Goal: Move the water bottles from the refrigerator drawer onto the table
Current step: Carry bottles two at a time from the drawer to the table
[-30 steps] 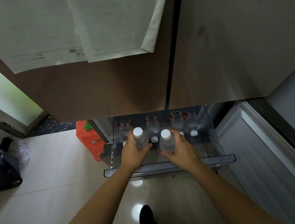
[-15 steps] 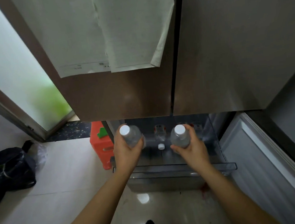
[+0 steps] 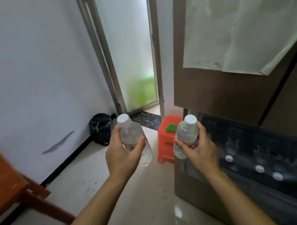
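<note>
The wooden bench [image 3: 5, 180] at the near left was motion-blurred and cut off by the left edge. In the refrigerator drawer [image 3: 245, 139] on the right, the bottles [image 3: 259, 168] showed only as blurred white caps; print on the papers [image 3: 240, 25] above was unreadable.

Bare forearms extended forward, side by side; left hand [image 3: 122, 156] grips left bottle [image 3: 130, 132], right hand [image 3: 200, 152] grips right bottle [image 3: 187, 132].

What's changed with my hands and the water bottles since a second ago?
The left hand and right hand have lifted the left bottle and right bottle out of the drawer and carried them leftward, away from the refrigerator; a wooden table has come into view. Unchanged: each hand grips its bottle, the drawer stays open, spare bottles remain inside.
</note>
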The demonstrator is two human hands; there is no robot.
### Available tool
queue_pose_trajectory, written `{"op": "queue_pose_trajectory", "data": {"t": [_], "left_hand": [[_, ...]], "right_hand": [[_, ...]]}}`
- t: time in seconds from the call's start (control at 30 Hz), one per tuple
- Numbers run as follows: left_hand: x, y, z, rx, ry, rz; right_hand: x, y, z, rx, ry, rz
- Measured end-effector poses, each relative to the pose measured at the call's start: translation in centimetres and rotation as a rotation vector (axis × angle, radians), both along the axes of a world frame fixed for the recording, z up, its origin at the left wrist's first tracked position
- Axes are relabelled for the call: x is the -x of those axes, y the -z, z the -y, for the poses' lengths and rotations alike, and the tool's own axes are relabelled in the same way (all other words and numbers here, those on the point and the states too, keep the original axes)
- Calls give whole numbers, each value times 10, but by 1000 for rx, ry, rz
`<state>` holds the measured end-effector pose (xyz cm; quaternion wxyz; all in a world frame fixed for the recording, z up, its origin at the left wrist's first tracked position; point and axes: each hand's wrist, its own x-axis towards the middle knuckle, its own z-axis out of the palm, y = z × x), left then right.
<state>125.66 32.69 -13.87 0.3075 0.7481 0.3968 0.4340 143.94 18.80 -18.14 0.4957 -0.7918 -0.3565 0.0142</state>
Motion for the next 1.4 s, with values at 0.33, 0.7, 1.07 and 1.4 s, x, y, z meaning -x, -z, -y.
{"op": "queue_pose_trajectory", "data": {"t": [0.33,0.7,1.07,1.4], "left_hand": [[280,-2,-91,-47,-390,-38],[571,6,-164,2,-747,-82],[755,49,-270,60,-1042,-66],[866,40,-449,74,-1094,-88]], "right_hand": [[236,-17,-154,88,-316,256],[517,-8,-323,83,-742,276],[716,29,-493,58,-1098,223],[834,40,-678,120,-1221,131]]}}
